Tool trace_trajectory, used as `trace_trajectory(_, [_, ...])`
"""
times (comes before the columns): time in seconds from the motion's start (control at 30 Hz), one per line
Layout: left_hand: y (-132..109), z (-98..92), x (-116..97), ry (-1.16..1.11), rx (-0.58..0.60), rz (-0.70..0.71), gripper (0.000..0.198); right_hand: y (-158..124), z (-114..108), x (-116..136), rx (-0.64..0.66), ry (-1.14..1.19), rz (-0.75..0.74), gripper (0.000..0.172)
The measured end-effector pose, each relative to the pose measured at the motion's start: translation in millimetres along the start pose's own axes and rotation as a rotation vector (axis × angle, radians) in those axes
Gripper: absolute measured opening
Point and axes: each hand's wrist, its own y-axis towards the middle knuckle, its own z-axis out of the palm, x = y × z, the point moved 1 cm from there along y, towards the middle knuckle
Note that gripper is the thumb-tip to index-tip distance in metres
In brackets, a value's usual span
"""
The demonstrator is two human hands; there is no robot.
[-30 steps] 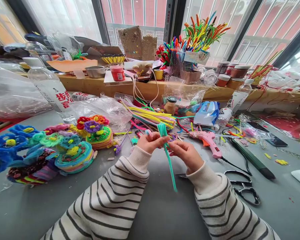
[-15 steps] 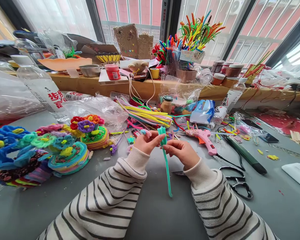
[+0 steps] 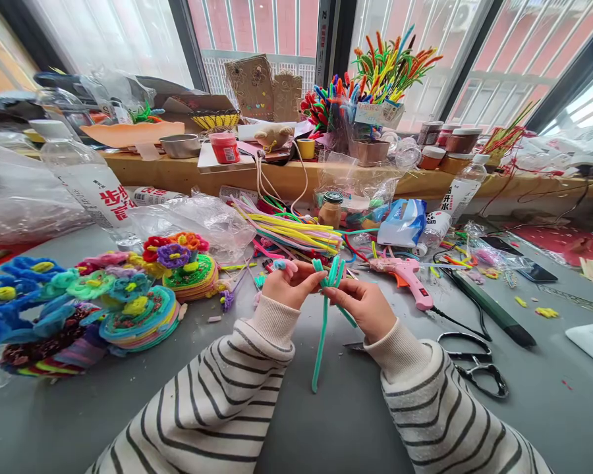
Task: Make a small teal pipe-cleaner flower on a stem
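Loops of fuzzy mint-green chenille stem stand upright between my 2 hands, gathered in a tight little cluster above the grey, smooth tabletop. With my left hand I pinch the cluster between thumb and bent fingers from its left side; with my right hand I pinch it from the right, my thumb and fingertips pressed together on the soft pile. Below my fingers 1 long, slender tail hangs almost straight, and a shorter end slants down beside my right fingers. Ribbed cream cuffs end my knitted sleeves, banded in thin dark stripes.

Just beside my right wrist lie metal scissors with black looped handles, the blade partly hidden under my sleeve. Farther out rests a glossy pink plastic glue gun with an orange trigger. Behind my hands spreads a heap of straight, velvety yellow and lilac stems, near a squat glass jar with a dark lid. To my left sit plush blue flowers with yellow centres and a round, layered pastel disc of coiled fuzz.
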Motion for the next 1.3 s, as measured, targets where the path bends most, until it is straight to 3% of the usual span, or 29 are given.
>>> trace_trajectory(0.2, [1.6, -4.3, -3.9, 0.185, 0.007, 0.086, 0.016, 0.9, 1.6, -4.6, -0.048, 0.024, -0.025, 0.025])
trace_trajectory(0.3, [3.5, -4.7, -0.9, 0.122, 0.011, 0.056, 0.019, 2.1, 0.7, -5.5, -0.09, 0.071, -0.027, 0.024])
trace_trajectory(0.63, [7.3, -4.6, 7.9, -0.089, 0.193, -0.321, 0.02, 2.9, -5.3, -6.8, -0.284, 0.334, 0.019, 0.021])
trace_trajectory(0.73, [4.9, -1.7, 12.1, -0.194, 0.223, -0.491, 0.018, 2.4, -5.2, -6.4, -0.346, 0.356, -0.004, 0.021])
trace_trajectory(0.83, [3.4, -0.5, 14.5, -0.194, 0.27, -0.558, 0.018, 3.2, -8.1, -5.7, -0.39, 0.35, -0.014, 0.02])
trace_trajectory(0.93, [7.2, -7.4, 10.3, -0.124, 0.306, -0.521, 0.019, 5.1, -13.0, -4.5, -0.281, 0.291, 0.001, 0.022])
trace_trajectory(1.1, [15.7, -21.7, -9.0, -0.11, 0.228, -0.224, 0.021, 2.8, -14.6, 0.2, -0.051, 0.104, 0.0, 0.025])
trace_trajectory(1.23, [10.3, -13.7, -13.5, 0.026, 0.289, -0.113, 0.022, -2.5, -6.7, 2.0, 0.129, 0.017, -0.021, 0.022])
trace_trajectory(1.3, [8.5, -9.9, -11.1, 0.102, 0.236, -0.038, 0.017, -4.0, -4.3, 2.4, 0.168, 0.015, -0.021, 0.021])
